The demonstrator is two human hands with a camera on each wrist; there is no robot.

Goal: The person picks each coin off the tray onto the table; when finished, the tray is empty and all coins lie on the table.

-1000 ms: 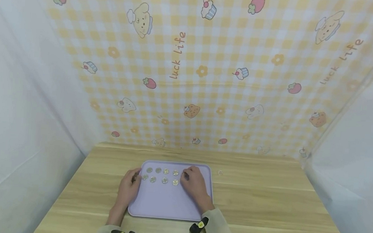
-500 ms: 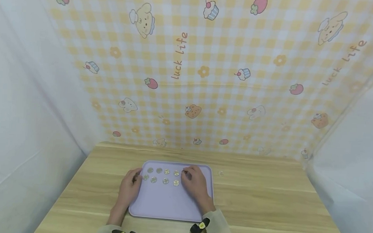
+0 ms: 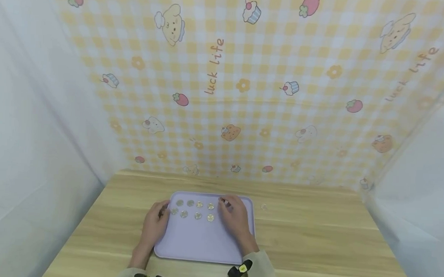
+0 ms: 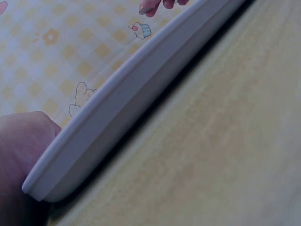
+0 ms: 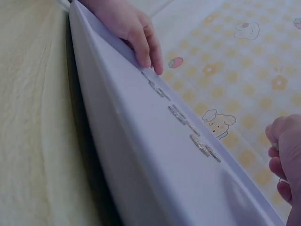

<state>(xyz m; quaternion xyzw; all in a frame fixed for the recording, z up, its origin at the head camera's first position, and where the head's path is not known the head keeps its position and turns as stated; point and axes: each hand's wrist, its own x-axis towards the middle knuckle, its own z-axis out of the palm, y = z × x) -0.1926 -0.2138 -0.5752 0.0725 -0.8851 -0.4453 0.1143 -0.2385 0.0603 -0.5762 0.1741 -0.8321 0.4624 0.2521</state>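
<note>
A pale purple tray [image 3: 199, 243] lies on the wooden table. Several shiny coins [image 3: 198, 215] form two rows along its far left part, and the right wrist view shows some coins [image 5: 200, 145] edge-on, flat on the tray. My left hand [image 3: 156, 223] holds the tray's left edge, fingertips at the rim. Over the tray's far right part, my right hand [image 3: 235, 215] has thumb and fingers brought together, pinching what looks like a coin [image 3: 221, 200], mostly hidden. From the left wrist, the right fingertips [image 4: 153, 6] show above the rim.
A small clear round disc [image 3: 264, 207] lies on the table [image 3: 314, 237] right of the tray. Behind the table hangs a yellow checked cloth [image 3: 267, 115], with white sheets [image 3: 421, 172] at both sides. Both wrists wear black camera straps [image 3: 239, 271].
My right hand has turned and risen slightly at the fingertips, so the small thing in its pinch shows more. The rows of coins and the left hand stay put; the head view shifts a little.
</note>
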